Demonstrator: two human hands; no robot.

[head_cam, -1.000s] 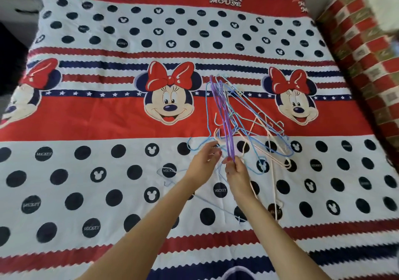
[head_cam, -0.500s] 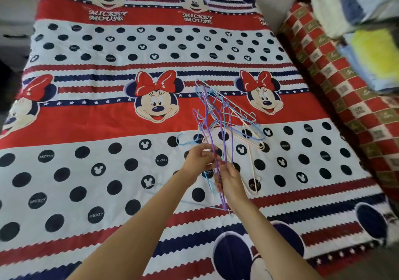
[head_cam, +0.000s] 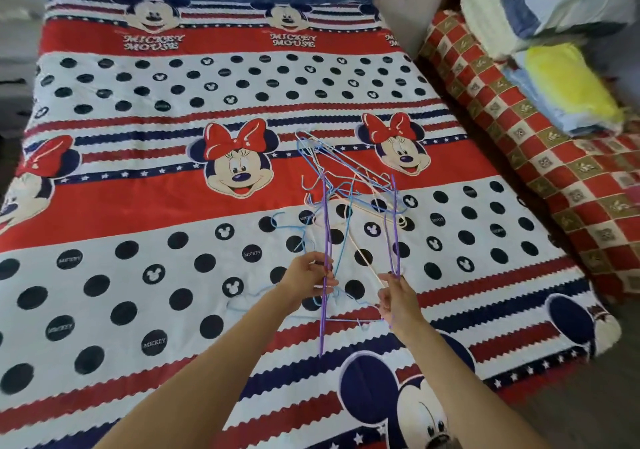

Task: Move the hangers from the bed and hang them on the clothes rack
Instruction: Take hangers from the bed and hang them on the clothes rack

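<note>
Hangers (head_cam: 349, 185) lying tangled mid-bed (head_cam: 138, 206), left hand (head_cam: 310, 275) and right hand (head_cam: 398, 296) sitting side by side just before them, folded bedding (head_cam: 568, 92) sitting on the sofa (head_cam: 554, 178) right of bed.

Bed (head_cam: 104, 206) fills most of head view, covered by cartoon-mouse print sheet (head_cam: 156, 78): red bands, navy stripes, white bands with dark dots. Tangle of thin wire hangers (head_cam: 349, 185) lying on sheet right of centre, across boundary between red band and dotted white band; light blue, cream and purple wires interlocked, individual count not resolvable. One light blue hanger (head_cam: 287, 227) just left of tangle, flat on dotted band. Red-and-gold checked bedding (head_cam: 554, 178) along right edge of bed, carrying folded yellow, blue and white textiles (head_cam: 568, 92).
</note>
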